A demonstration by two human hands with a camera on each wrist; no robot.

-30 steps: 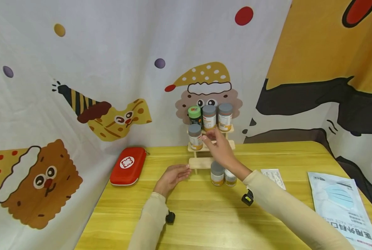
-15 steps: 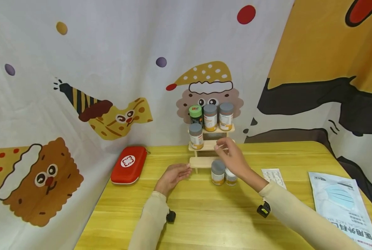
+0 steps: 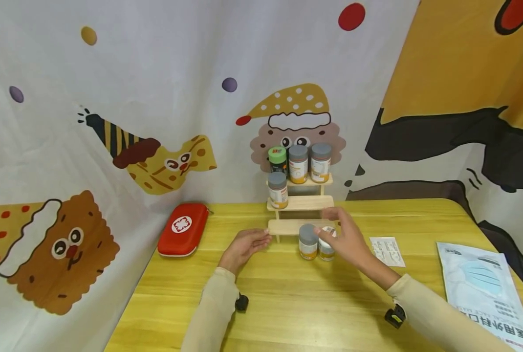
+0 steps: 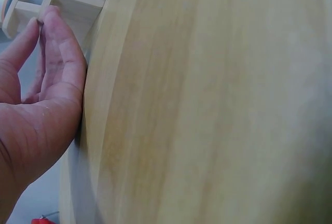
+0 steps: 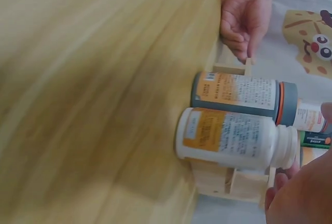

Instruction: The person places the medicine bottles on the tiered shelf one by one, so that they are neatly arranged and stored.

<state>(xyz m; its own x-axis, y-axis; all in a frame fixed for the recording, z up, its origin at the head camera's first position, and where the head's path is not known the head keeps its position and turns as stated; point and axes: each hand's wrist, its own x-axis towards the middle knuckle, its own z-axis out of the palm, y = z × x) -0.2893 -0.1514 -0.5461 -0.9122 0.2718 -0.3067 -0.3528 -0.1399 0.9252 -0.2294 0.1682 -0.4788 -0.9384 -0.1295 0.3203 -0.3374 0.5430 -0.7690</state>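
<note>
A small three-step wooden rack (image 3: 303, 226) stands on the table against the curtain. My left hand (image 3: 246, 249) pinches the left end of its lowest step between thumb and fingertips; the left wrist view shows the fingertips (image 4: 51, 14) at that corner. My right hand (image 3: 349, 239) is at the white pill bottle (image 5: 228, 137), thumb and fingers spread around its cap end. Left of that bottle stands a grey-capped bottle (image 3: 308, 243), in front of the lowest step. Another grey-capped bottle (image 3: 278, 191) sits at the left of the middle step.
On the top step are a green-capped bottle (image 3: 277, 159) and two grey-capped bottles, one in the middle (image 3: 298, 165) and one at right (image 3: 320, 164). A red first-aid case (image 3: 183, 230) lies at left. A printed paper slip (image 3: 387, 251) and a face-mask packet (image 3: 486, 293) lie at right.
My right hand has drawn back from the middle-step bottle, moving right and down to the white bottle. The left hand has stayed at the rack; the view has shifted slightly.
</note>
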